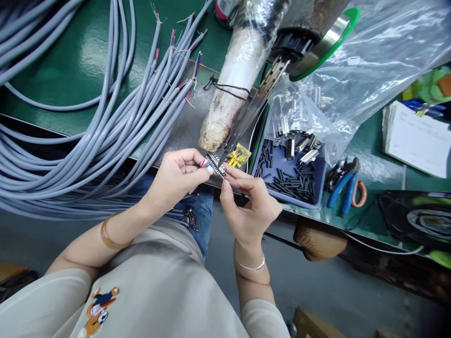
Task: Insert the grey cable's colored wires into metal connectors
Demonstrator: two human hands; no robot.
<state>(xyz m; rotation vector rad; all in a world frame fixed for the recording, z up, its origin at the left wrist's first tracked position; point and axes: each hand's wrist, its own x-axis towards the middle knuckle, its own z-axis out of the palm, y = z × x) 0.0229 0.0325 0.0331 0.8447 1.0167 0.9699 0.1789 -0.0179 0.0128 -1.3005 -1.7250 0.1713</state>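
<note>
My left hand (pixel 181 171) is closed in a pinch around a small metal connector (pixel 214 162) with rows of pins. Red and blue wire ends show at its fingertips. My right hand (pixel 248 199) is closed too, thumb and forefinger pinching a thin wire (pixel 222 176) that reaches the connector. Just above both hands, the slotted metal barrel of a soldering iron (pixel 259 101) slants down, its tip close to the connector. Beside it stands a white, plastic-wrapped cylinder (pixel 225 94) with a scorched end. A small yellow packet (pixel 239 155) lies behind my right fingers.
Many grey cables (pixel 141 112) with stripped ends spread over the left. A blue tray (pixel 319 188) holds black tubes and connectors, partly under a plastic bag (pixel 369 61). Blue-handled cutters (pixel 347 188), a paper pad (pixel 416 138) and a green-rimmed spool (pixel 331 47) are right. Wired connectors (pixel 192 219) rest on my lap.
</note>
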